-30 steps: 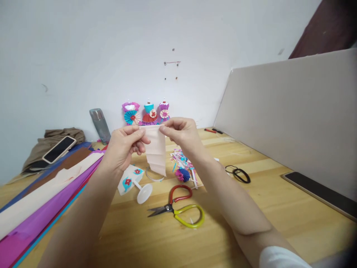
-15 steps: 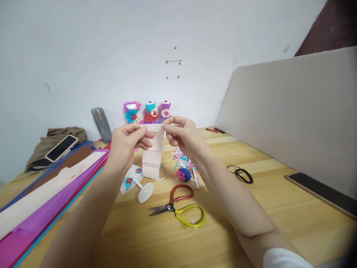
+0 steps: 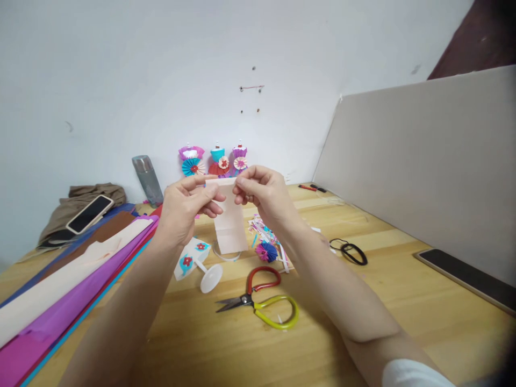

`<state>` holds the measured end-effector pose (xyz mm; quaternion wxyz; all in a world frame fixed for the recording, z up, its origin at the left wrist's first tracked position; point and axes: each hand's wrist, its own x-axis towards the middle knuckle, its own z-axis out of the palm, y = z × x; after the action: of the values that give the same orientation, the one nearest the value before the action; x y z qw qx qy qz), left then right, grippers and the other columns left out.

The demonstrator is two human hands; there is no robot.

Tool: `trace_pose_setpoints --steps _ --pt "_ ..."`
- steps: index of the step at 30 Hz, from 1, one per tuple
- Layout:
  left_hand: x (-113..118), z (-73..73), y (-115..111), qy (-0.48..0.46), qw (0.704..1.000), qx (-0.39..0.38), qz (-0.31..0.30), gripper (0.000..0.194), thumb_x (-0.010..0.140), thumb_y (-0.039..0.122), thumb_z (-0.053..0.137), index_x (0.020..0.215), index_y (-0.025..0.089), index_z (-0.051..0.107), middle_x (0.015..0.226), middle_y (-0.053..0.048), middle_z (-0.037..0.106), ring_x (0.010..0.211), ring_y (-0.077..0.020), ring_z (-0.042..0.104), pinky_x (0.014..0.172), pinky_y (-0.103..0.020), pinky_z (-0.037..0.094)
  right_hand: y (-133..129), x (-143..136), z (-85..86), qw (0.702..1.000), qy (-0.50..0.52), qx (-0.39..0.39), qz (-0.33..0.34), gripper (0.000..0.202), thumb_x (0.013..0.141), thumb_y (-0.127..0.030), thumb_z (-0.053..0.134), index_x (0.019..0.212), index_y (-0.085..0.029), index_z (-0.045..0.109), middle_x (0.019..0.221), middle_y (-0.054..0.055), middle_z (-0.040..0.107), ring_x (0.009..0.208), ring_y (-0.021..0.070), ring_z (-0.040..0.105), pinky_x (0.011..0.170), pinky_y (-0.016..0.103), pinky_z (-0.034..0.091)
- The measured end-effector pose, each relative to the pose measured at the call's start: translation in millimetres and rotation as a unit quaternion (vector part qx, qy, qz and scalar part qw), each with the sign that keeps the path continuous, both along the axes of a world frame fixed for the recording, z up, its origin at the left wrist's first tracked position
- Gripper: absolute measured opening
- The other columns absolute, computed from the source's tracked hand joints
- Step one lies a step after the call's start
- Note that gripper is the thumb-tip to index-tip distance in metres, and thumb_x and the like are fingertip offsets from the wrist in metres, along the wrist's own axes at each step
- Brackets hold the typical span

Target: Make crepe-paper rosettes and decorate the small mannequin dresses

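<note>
A creased strip of pale pink paper (image 3: 231, 231) is held up in front of the person, above the tabletop (image 3: 193, 338), its upper edge stretched between two hands and its lower part hanging loose. Its upper left corner is pinched between the thumb and fingers of the left hand (image 3: 185, 207); its upper right corner is pinched in the same way by the grip of the right hand (image 3: 262, 194).

Behind the strip's lower end, a thin pale ring (image 3: 229, 260) is partly hidden. To the left of it, a white piece decorated with blue shapes and red flowers (image 3: 186, 263) is seen beside a white stand with a round base (image 3: 211, 278), which is tipped over. Nearer the person, metal scissors with one red and one yellow handle (image 3: 246, 301) are laid with their blades slightly parted. To the right of the strip, a pleated pink and blue paper rosette (image 3: 266, 251) is placed against a heap of multicoloured paper scraps (image 3: 261, 230). Three small dress-shaped paper figures (image 3: 217, 167) are lined up near the wall (image 3: 161, 80), partly covered by the hands.
</note>
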<state>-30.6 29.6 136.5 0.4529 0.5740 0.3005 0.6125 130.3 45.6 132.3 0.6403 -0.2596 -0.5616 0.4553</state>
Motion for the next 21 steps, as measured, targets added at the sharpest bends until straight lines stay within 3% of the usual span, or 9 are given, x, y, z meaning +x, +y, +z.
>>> trace_pose_setpoints --steps 7,21 --pt "3 -0.8 1 -0.041 0.997 0.044 0.044 0.014 0.067 0.023 0.079 0.072 0.013 0.07 0.064 -0.003 0.073 0.047 -0.0102 0.063 0.047 -0.018 0.051 -1 -3 -1.6 1.0 0.011 0.004 0.025 0.016 0.064 -0.026 0.073 0.064 -0.017 0.06 0.059 -0.001 0.066 0.051 0.0097 0.059 0.051 0.023 0.042" --pt "11 -1.0 1 -0.049 0.992 0.03 0.11 0.015 0.063 0.025 0.079 0.07 0.014 0.07 0.058 0.0 0.068 0.055 -0.013 0.066 0.056 -0.023 0.055 0 -8 -4.9 0.999 0.041 -0.007 -0.006 0.011 0.062 -0.023 0.072 0.061 -0.018 0.063 0.06 0.002 0.069 0.059 0.0118 0.06 0.059 0.025 0.044"
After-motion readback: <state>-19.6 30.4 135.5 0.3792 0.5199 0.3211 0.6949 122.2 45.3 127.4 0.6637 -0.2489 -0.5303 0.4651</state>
